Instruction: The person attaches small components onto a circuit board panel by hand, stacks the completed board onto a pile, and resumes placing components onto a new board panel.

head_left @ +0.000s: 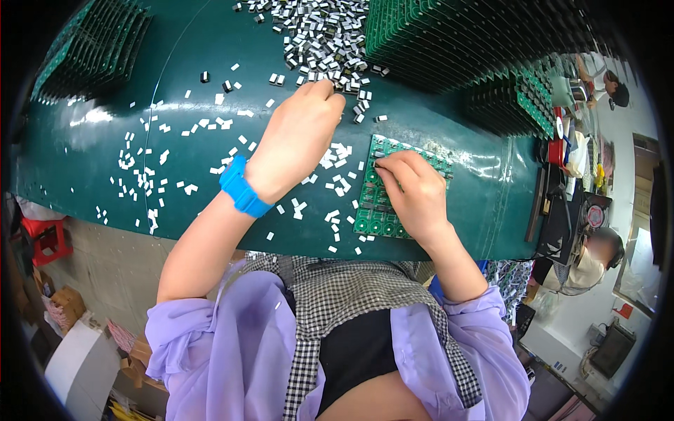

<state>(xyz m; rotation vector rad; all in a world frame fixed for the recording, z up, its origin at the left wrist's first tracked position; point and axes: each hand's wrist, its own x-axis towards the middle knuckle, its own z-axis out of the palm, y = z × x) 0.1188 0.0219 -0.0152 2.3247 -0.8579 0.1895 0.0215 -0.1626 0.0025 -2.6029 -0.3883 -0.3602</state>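
A green circuit board point(372, 210) with rows of round sockets lies flat on the green table point(105, 189) in front of me. My right hand point(414, 193) rests on it, fingertips pinched on a tiny part at the board's upper left. My left hand point(298, 137), with a blue wristband point(242, 186), reaches up to a heap of small white and black parts point(323, 35). Its fingers are bunched at the heap's lower edge; what they hold is hidden.
Stacks of green boards stand at the back right point(449, 42) and the back left point(91, 49). Small white pieces lie scattered over the table's left half point(147, 175). Another person point(593, 259) sits at the right, beside dark tools point(562, 203).
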